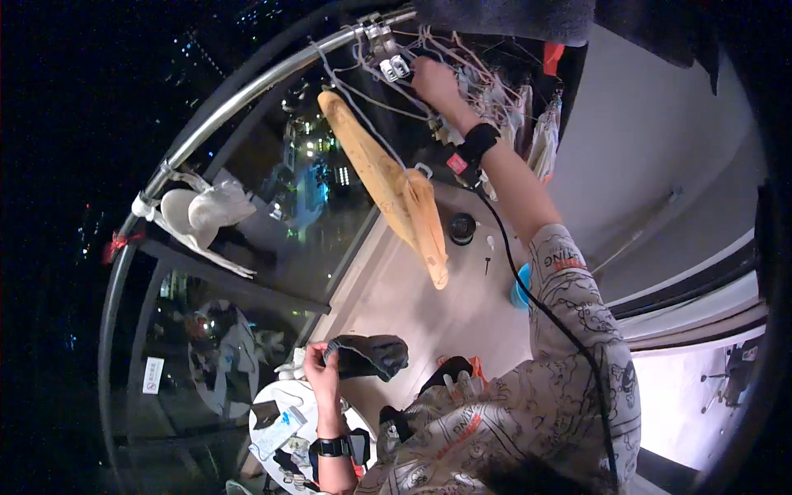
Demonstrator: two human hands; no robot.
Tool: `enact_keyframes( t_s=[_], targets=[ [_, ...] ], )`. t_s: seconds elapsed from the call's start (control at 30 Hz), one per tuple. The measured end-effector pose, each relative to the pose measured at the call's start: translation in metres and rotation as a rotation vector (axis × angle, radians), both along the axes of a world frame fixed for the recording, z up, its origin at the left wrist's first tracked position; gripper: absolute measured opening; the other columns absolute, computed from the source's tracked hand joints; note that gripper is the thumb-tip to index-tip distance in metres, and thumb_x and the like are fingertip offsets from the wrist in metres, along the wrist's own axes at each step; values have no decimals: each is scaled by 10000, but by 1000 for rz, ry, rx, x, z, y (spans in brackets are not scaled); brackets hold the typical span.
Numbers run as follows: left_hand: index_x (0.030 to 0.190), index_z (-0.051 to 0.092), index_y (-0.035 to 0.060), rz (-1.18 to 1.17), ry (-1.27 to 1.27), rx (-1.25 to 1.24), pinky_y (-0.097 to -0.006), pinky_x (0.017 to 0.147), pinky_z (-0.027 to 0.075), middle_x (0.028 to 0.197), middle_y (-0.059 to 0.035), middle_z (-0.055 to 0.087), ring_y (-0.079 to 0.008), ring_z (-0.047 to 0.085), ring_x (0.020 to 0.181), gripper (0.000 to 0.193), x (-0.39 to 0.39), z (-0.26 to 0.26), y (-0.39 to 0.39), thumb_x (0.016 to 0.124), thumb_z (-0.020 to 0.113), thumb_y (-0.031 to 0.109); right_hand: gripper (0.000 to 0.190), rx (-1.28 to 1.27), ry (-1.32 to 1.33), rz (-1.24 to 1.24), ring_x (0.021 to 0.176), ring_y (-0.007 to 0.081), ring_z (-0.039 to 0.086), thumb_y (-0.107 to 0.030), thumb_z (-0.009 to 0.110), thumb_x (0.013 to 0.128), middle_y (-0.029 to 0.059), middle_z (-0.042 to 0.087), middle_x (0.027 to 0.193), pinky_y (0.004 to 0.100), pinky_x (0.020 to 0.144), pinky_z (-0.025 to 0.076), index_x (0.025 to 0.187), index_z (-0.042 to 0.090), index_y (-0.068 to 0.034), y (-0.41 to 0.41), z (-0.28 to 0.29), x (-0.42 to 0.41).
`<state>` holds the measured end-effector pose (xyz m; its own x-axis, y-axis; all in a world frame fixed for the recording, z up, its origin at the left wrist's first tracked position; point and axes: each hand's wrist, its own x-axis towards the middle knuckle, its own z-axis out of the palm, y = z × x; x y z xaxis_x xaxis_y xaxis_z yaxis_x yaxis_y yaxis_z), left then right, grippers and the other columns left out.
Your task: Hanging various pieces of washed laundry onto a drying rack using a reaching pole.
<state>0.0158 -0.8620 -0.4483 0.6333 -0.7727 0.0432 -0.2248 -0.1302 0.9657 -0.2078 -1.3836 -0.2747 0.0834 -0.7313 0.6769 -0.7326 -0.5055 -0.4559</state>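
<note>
At the lower middle my left hand pinches the edge of a dark fabric item, possibly a small garment. The cloth hangs out to the right of my fingers. High up, my right hand reaches in among several wire hangers, right beside a shiny clip. Its fingers are curled and partly hidden, so what they hold cannot be seen. A yellow cloth drapes from one hanger, between and left of my arms. The hangers hang near a curved-looking metal rail.
A white bra hangs farther along the rail. Below it is a dark glass pane. A round white table bears a packet and small items. On the floor are a dark round container and a blue bucket.
</note>
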Motion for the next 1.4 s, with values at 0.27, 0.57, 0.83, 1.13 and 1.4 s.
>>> enact_keyframes(
  t_s=[0.27, 0.57, 0.83, 1.13, 1.4],
  targets=[
    [887, 554, 6, 115, -406, -13, -254, 698, 443, 779, -50, 584, -100, 508, 734, 114, 16, 43, -18, 801, 623, 31, 281, -179, -127, 308, 744, 403, 615, -212, 612, 780, 220, 649, 812, 444, 676, 489, 985, 657, -25, -5, -38, 4],
    [860, 599, 42, 316, -510, 20, -254, 549, 415, 626, -34, 553, -100, 490, 562, 204, 37, 61, -2, 777, 723, 182, 220, 196, -581, 313, 689, 85, 479, -291, 564, 929, -20, 542, 773, 247, 615, 358, 931, 588, -73, 193, -129, -85],
    [803, 573, 42, 296, -549, 48, -284, 545, 428, 615, -38, 541, -134, 521, 559, 240, 48, 53, -1, 752, 729, 217, 236, 383, -835, 140, 569, -3, 369, -239, 560, 957, -78, 422, 648, 175, 478, 263, 772, 480, -117, 366, -215, -133],
    [851, 610, 65, 357, -682, 165, -375, 570, 468, 689, -108, 624, -276, 617, 613, 230, 55, 49, 9, 784, 685, 272, 220, 590, -47, 580, 653, 138, 521, -161, 492, 968, 25, 566, 763, 290, 564, 407, 817, 592, -35, 478, -103, -90],
    [908, 655, 70, 148, -828, -52, -373, 617, 497, 808, -134, 647, -299, 637, 674, 152, 24, 51, 34, 810, 654, 187, 240, 630, 34, 908, 635, 318, 597, -198, 423, 974, 152, 594, 716, 385, 569, 475, 933, 613, -57, 498, -171, 66]
  ],
)
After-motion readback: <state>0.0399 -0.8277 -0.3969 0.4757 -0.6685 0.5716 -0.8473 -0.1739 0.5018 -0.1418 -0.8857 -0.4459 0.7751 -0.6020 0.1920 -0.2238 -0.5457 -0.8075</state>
